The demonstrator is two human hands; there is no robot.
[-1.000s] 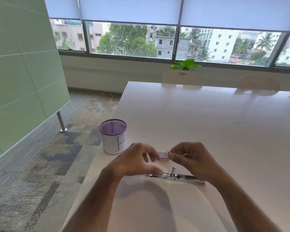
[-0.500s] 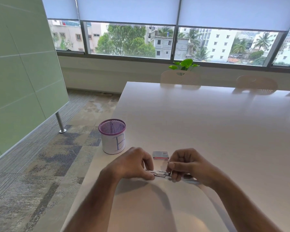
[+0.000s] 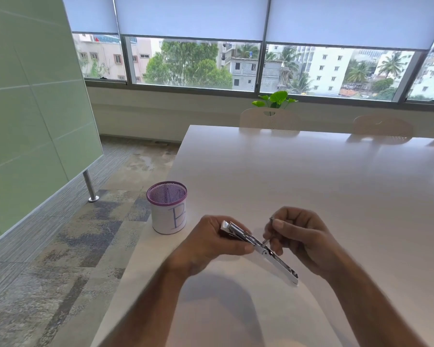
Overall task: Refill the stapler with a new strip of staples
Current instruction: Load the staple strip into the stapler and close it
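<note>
A silver stapler (image 3: 276, 257) is folded out flat and held tilted above the white table (image 3: 311, 184), its far end up at the left and its near end low at the right. My left hand (image 3: 211, 244) grips the raised end. My right hand (image 3: 301, 236) pinches a thin metal strip (image 3: 269, 230) between thumb and forefinger. The strip's lower tip touches the stapler near its hinge. Whether it is a strip of staples or the stapler's pusher rod is too small to tell. No staple box shows.
A white cup with a purple mesh rim and a letter B (image 3: 167, 209) stands at the table's left edge, just left of my left hand. Chairs (image 3: 269, 118) line the far side. The floor drops off left of the table edge.
The stapler has been lifted off the table and tilted. My right hand rose with the thin strip. The small staple box seen behind my hands earlier is now out of sight.
</note>
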